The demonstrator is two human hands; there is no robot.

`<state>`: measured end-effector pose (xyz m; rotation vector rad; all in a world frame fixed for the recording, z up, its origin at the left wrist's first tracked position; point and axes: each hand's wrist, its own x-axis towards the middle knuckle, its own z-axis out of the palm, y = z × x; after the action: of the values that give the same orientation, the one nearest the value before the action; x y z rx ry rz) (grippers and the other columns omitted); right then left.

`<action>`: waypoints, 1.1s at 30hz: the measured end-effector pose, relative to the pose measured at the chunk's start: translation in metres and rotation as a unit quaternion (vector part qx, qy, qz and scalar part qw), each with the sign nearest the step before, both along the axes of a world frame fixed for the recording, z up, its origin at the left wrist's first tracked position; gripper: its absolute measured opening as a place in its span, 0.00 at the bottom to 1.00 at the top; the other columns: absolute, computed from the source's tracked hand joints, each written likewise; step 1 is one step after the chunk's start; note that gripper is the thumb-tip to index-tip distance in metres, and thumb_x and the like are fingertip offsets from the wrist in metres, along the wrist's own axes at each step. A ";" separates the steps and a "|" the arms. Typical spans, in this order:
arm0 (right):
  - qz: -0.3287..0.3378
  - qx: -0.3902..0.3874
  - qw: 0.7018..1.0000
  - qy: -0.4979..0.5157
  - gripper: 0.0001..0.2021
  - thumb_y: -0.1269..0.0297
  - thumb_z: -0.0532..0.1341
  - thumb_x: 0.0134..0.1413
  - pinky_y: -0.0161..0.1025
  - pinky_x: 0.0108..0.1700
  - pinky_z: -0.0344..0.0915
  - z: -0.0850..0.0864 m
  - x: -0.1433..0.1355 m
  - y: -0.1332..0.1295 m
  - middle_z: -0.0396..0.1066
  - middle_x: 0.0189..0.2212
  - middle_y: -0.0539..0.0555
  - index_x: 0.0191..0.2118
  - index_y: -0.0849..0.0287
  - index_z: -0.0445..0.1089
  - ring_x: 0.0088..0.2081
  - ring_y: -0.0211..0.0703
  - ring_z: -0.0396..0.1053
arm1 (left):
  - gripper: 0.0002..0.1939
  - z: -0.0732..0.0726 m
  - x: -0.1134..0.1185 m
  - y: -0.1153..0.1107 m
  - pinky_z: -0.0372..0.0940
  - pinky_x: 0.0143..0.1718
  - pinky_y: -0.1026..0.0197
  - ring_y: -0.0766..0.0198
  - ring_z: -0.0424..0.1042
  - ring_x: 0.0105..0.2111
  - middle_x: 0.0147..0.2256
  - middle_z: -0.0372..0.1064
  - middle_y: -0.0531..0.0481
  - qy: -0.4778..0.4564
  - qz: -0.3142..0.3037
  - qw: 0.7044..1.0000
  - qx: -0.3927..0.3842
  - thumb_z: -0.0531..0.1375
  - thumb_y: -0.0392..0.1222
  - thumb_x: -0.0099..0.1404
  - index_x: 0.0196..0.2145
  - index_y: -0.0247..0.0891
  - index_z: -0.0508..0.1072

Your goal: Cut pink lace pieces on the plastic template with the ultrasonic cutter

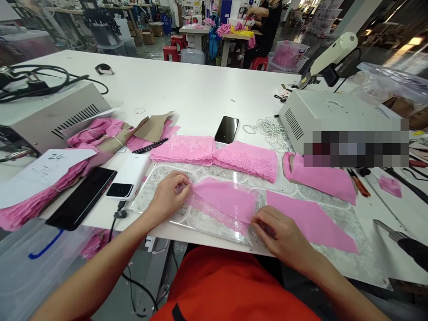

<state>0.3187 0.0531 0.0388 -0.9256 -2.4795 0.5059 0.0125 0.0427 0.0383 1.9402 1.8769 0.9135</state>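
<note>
A thin pink fabric piece with a lace edge (227, 200) lies over a clear patterned mat (203, 219). My left hand (172, 191) pinches its left corner between thumb and fingers. At its lower right corner, my right hand (276, 229) has thumb and fingers closed on the fabric edge. A plain pink piece (310, 220) lies flat to the right, partly behind my right hand. Just beyond the held piece sit two stacks of pink lace pieces, one left (183, 149) and one right (247, 159).
Around the mat are a phone (227, 129), white power bank (129, 178), black phone (82, 197), folded pink fabric (323, 178), grey box (334, 116) and scissors (401, 243). A person (267, 26) sits at a far table.
</note>
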 end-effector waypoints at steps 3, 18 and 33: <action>0.032 0.010 0.999 0.014 0.07 0.74 0.54 0.61 0.35 0.30 0.62 -0.003 -0.004 -0.006 0.67 0.27 0.52 0.33 0.58 0.65 0.29 0.38 0.64 | 0.06 -0.002 -0.004 -0.008 0.66 0.41 0.57 0.60 0.71 0.38 0.38 0.70 0.48 0.015 -0.007 1.000 -0.001 0.55 0.37 0.60 0.28 0.38 0.71; 0.047 0.074 0.996 0.033 0.05 0.74 0.55 0.60 0.36 0.31 0.63 -0.016 -0.010 -0.015 0.68 0.28 0.52 0.35 0.58 0.65 0.29 0.39 0.65 | 0.06 -0.002 -0.008 -0.027 0.67 0.45 0.52 0.55 0.71 0.44 0.43 0.69 0.43 0.125 -0.011 0.992 0.006 0.55 0.33 0.62 0.28 0.37 0.69; 0.046 0.087 0.995 0.021 0.09 0.77 0.53 0.59 0.36 0.29 0.60 -0.014 -0.008 -0.021 0.67 0.25 0.52 0.31 0.58 0.65 0.27 0.39 0.63 | 0.15 -0.007 0.010 -0.005 0.48 0.63 0.40 0.55 0.65 0.56 0.51 0.71 0.44 0.171 -0.187 0.967 0.031 0.52 0.37 0.71 0.53 0.40 0.69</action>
<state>0.3110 0.0323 0.0252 -0.7285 -2.4894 0.3287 0.0222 0.0379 0.0310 2.5072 1.5630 0.5563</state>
